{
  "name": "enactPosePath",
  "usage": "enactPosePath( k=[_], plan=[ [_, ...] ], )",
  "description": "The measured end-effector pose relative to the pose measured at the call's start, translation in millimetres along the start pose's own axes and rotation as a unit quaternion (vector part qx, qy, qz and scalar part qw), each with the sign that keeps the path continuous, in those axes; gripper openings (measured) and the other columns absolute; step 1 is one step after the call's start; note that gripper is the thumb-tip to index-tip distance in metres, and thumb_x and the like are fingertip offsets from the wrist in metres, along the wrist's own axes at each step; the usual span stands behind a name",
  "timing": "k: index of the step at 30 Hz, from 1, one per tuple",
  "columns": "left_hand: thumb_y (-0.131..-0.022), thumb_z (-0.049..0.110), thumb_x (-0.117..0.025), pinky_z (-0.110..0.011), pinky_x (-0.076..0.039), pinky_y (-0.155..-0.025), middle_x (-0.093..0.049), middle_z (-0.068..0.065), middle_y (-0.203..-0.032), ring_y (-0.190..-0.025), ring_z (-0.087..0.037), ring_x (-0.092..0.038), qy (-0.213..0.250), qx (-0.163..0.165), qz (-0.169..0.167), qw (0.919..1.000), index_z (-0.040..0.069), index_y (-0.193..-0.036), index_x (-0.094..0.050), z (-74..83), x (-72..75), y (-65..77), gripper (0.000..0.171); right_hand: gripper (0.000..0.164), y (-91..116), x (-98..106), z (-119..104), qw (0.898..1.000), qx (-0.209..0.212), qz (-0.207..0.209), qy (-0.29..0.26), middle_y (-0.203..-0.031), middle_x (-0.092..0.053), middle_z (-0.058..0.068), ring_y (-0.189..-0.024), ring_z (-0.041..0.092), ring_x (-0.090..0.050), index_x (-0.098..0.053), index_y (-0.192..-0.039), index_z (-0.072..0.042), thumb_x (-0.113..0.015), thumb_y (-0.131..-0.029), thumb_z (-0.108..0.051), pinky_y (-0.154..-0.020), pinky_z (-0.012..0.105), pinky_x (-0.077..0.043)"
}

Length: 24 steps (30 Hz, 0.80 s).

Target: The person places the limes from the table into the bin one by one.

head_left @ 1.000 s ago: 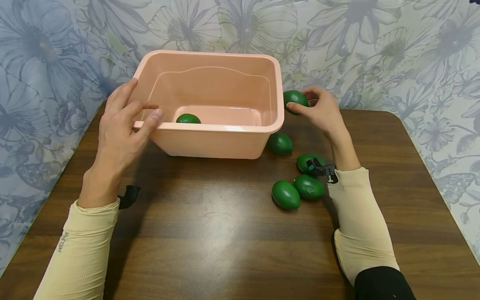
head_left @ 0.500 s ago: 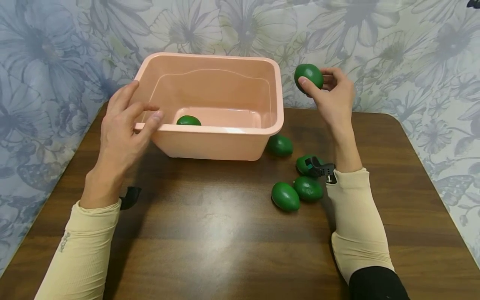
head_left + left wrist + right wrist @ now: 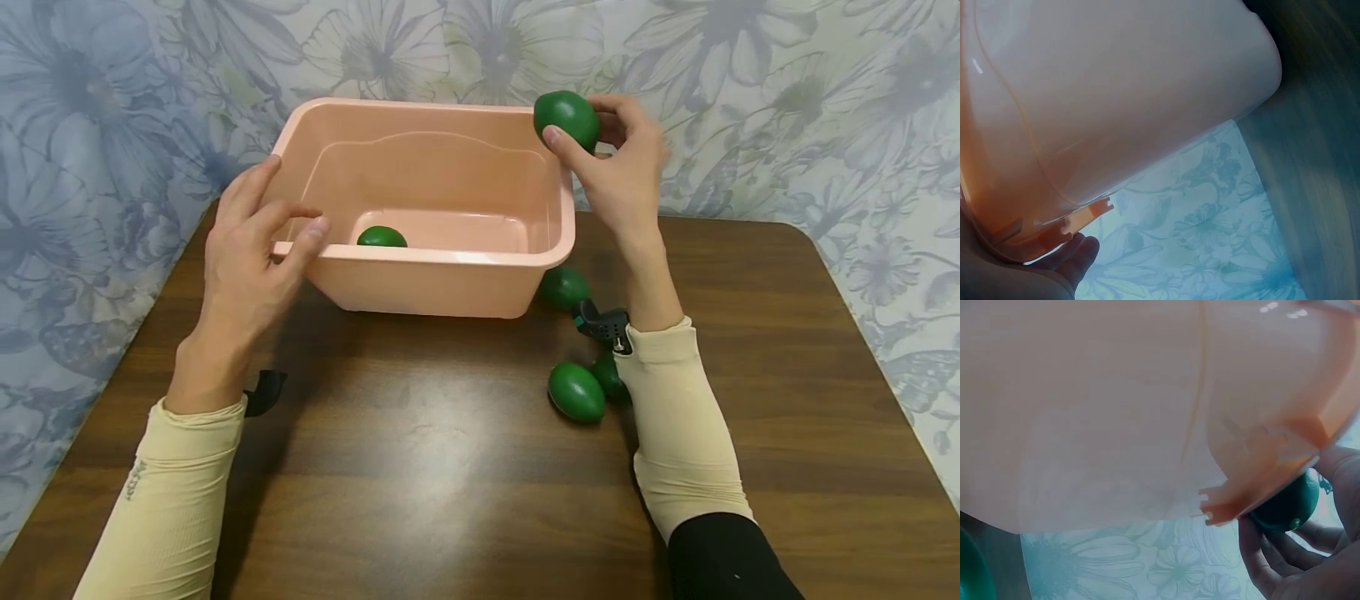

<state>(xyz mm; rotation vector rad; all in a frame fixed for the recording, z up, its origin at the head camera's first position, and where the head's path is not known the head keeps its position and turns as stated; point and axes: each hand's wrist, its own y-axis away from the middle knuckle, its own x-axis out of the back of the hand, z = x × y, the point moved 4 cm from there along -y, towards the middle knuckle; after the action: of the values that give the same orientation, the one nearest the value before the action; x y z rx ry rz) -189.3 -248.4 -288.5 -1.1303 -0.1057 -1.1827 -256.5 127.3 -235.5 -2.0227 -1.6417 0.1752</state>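
Observation:
A pink plastic tub (image 3: 431, 283) stands at the back of the table, and my left hand (image 3: 247, 254) holds its left rim near the front corner. In the left wrist view, fingertips (image 3: 1087, 250) show outside the tub, below the rim. My right hand (image 3: 626, 171) grips a glossy green lime-shaped fruit (image 3: 567, 117) between thumb and fingers, at the tub's back right corner. The right wrist view shows this fruit (image 3: 1288, 503) beyond the tub wall, partly hidden by the rim. Inside the tub lies another green fruit (image 3: 382, 237), its lower part hidden by the front wall.
On the brown wooden table (image 3: 420, 467), a green fruit (image 3: 564, 288) lies against the tub's right side. Nearer the front lies another green fruit (image 3: 576, 392), with a further fruit (image 3: 610, 375) half hidden by the right sleeve. Flowered wallpaper (image 3: 750, 108) rises right behind.
My right hand has lifted the green fruit from beside the tub, up and then leftward to the back right corner of the rim. The left hand stays on the tub.

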Motion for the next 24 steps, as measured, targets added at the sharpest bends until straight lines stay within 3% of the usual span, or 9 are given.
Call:
enactPosePath(
  k=[6,14,24],
  plan=[
    [-0.097,0.047,-0.068,-0.055,-0.031,-0.124,-0.052,-0.011,-0.160,-0.153,-0.027,-0.040,0.000,-0.004,0.003,1.0000,0.000,-0.103,-0.079,1.4,-1.5,-1.8,0.048,0.048,2.5,-5.5,-4.0,1.000,0.013,-0.007,0.007,-0.116,-0.071,0.009,-0.102,0.014,-0.066,-0.070,-0.127,0.001,-0.085,-0.086,-0.019,-0.081,0.022,-0.054],
    [-0.097,0.047,-0.068,-0.054,-0.031,-0.124,-0.052,-0.010,-0.160,-0.153,-0.027,-0.040,0.000,0.004,0.007,1.0000,0.000,-0.103,-0.079,-0.7,1.2,1.2,0.049,0.042,3.5,-7.0,-4.6,0.998,0.005,-0.059,0.016,-0.123,-0.071,0.012,-0.112,0.021,-0.066,-0.070,-0.129,-0.001,-0.080,-0.092,-0.019,-0.088,0.025,-0.053],
    [-0.097,0.045,-0.067,-0.056,-0.032,-0.123,-0.050,-0.006,-0.162,-0.154,-0.024,-0.039,0.006,0.017,-0.006,0.9998,0.002,-0.106,-0.079,-1.7,-0.2,0.4,0.046,0.032,-7.5,7.6,37.5,0.995,-0.040,-0.075,0.043,-0.130,-0.071,0.013,-0.111,0.017,-0.067,-0.069,-0.131,-0.005,-0.066,-0.103,-0.020,-0.088,0.029,-0.057]
  ],
)
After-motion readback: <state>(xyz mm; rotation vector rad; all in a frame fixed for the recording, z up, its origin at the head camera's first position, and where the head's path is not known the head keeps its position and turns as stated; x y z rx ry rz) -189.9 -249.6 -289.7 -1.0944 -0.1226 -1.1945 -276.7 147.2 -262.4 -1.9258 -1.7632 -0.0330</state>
